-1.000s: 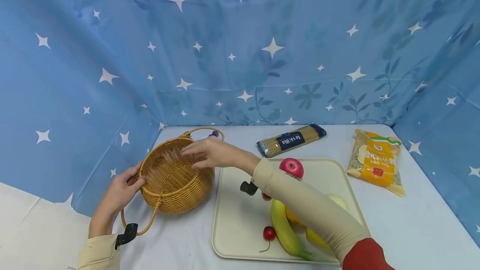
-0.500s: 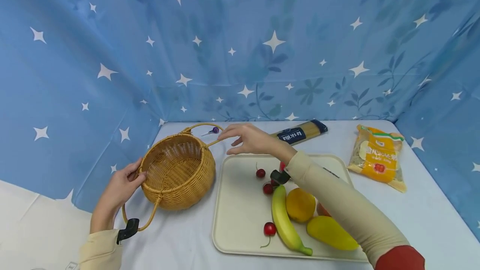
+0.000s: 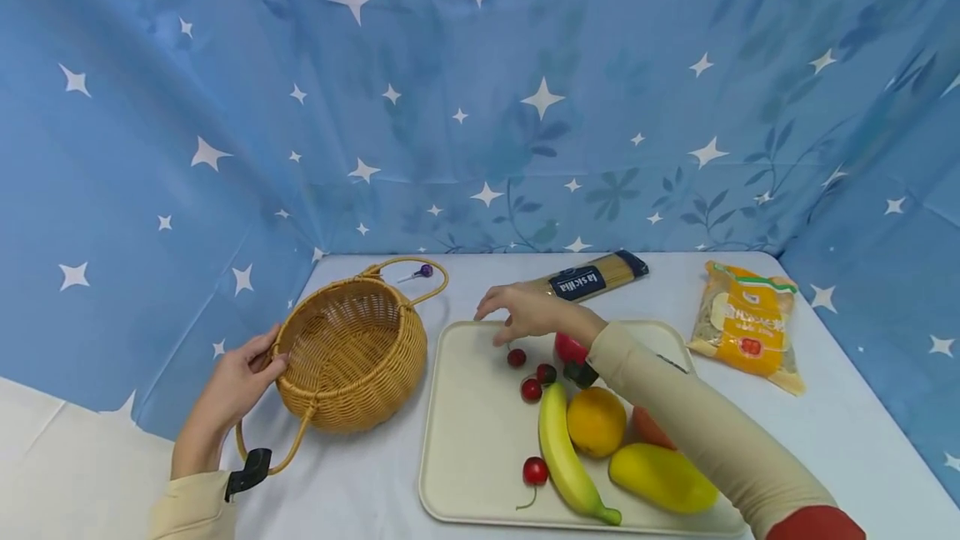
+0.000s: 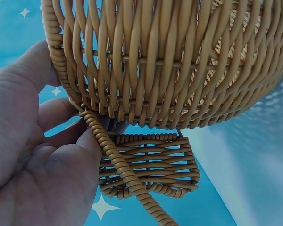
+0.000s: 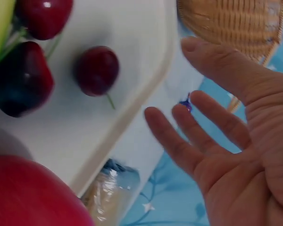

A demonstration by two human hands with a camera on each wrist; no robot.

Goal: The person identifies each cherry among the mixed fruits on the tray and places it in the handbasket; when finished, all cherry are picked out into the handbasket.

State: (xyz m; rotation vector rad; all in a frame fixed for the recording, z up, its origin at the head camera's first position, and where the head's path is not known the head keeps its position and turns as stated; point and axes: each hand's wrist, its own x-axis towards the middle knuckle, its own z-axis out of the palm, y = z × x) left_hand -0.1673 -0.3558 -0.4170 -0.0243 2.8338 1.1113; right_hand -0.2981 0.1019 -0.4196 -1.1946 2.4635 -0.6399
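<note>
The left hand [image 3: 234, 380] grips the round brown wicker basket [image 3: 367, 398] near the left edge of the white worktop [image 3: 360, 486]; the right hand [image 3: 531, 312], fingers relaxed, is above the far edge of the cream tray [image 3: 474, 440].

Draped booth [image 3: 450, 190] — starry curtain [image 3: 450, 48], white table [image 3: 367, 482]

A pasta packet [image 3: 600, 275] and orange bag [image 3: 750, 327] lie near blue curtains [image 3: 435, 57].

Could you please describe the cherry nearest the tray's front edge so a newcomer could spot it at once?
On the cream tray, find the banana. The red cherry lies just left of its lower half in the head view. The other cherries lie farther back; this one's stem points toward the tray's front edge.
</note>
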